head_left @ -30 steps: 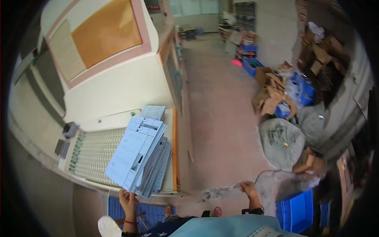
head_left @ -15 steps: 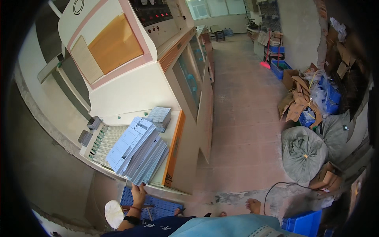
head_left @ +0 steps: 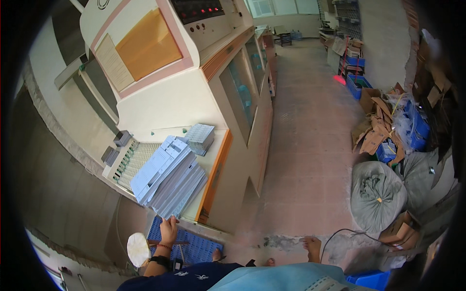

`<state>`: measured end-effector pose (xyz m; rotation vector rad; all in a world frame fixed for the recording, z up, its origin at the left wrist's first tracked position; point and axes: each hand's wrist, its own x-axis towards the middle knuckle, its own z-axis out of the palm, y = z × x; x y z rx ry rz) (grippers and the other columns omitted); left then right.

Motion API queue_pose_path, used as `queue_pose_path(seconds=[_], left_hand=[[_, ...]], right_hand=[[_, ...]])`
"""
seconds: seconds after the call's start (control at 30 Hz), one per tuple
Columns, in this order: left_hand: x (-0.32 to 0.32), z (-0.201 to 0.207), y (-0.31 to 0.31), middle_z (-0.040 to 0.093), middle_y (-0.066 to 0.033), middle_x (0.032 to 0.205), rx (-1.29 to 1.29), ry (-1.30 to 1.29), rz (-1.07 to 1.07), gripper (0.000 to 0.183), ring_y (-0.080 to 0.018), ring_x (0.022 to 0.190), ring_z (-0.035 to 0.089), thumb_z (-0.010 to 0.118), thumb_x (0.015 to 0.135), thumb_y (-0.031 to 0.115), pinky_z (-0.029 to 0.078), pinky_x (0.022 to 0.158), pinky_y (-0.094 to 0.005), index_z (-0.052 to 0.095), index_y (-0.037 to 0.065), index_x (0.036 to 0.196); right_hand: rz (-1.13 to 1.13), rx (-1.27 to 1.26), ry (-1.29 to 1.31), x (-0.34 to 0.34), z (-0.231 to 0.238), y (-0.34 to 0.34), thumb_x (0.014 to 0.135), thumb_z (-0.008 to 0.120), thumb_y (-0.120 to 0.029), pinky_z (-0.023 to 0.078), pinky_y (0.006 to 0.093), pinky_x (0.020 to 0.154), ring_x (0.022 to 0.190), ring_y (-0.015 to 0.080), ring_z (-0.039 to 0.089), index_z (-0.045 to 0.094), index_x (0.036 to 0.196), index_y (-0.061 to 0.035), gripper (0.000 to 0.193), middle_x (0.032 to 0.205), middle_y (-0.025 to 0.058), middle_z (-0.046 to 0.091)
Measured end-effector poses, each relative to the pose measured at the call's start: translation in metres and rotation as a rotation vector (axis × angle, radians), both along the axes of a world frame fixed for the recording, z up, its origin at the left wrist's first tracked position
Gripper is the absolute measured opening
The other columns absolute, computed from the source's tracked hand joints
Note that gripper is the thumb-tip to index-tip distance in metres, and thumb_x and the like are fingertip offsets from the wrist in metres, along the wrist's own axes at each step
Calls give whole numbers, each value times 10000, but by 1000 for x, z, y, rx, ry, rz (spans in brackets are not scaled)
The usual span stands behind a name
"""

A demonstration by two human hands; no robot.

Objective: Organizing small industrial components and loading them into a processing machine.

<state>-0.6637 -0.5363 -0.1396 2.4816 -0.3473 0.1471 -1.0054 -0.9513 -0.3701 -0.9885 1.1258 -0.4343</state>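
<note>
A thick stack of pale blue-grey thin flat boards (head_left: 162, 167) lies slanted across the roller infeed (head_left: 127, 162) of a large cream machine. At the stack's near end, my left hand (head_left: 168, 230) has its fingers closed on the lower edge of the boards; the thumb side is partly hidden. A smaller block of similar boards (head_left: 200, 137) sits just beyond the stack, by the orange side rail (head_left: 215, 177). My right hand (head_left: 312, 246) hangs over the floor at the lower right, fingers curled, with nothing visible in it.
A round-topped stool (head_left: 139, 250) and a blue slatted mat (head_left: 194, 245) are by my left arm. Along the right lie tied grey sacks (head_left: 377, 194), torn cardboard (head_left: 376, 133), blue crates (head_left: 359, 87) and a black cable (head_left: 340, 231) on the floor. A pink broom (head_left: 341, 79) stands farther off.
The view has shifted, so the machine and aisle appear farther right. My left hand stays at the stack's near end. My right hand has lifted slightly, and more of its forearm shows.
</note>
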Motion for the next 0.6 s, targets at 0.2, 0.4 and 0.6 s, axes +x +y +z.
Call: queue_pose_path(seconds=[0.2, 0.4, 0.6], left_hand=[[-2, 1, -8, 627, -140, 661, 57, 54, 34, 275, -217, 534, 607, 467, 913, 231, 453, 504, -319, 501, -41, 920], [-15, 4, -17, 620, -139, 644, -69, -35, 78, 307, -204, 515, 602, 446, 918, 231, 460, 486, -311, 542, -39, 809], [-2, -13, -15, 530, -92, 484, 32, -235, 63, 404, -168, 461, 555, 421, 926, 252, 432, 461, -306, 561, -41, 686]], right_hand=[[51, -2, -19, 9, -16, 5, 783, 602, -123, 451, 231, 432, 509, 134, 570, 622, 839, 25, 159, 685, 103, 622], [168, 0, -18, 18, -14, 7, 796, 600, -144, 449, 227, 449, 524, 133, 562, 622, 837, 12, 163, 709, 88, 622], [178, 34, 31, 6, -5, -1, 818, 596, -156, 444, 217, 449, 515, 111, 546, 613, 862, 3, 166, 720, 80, 621]])
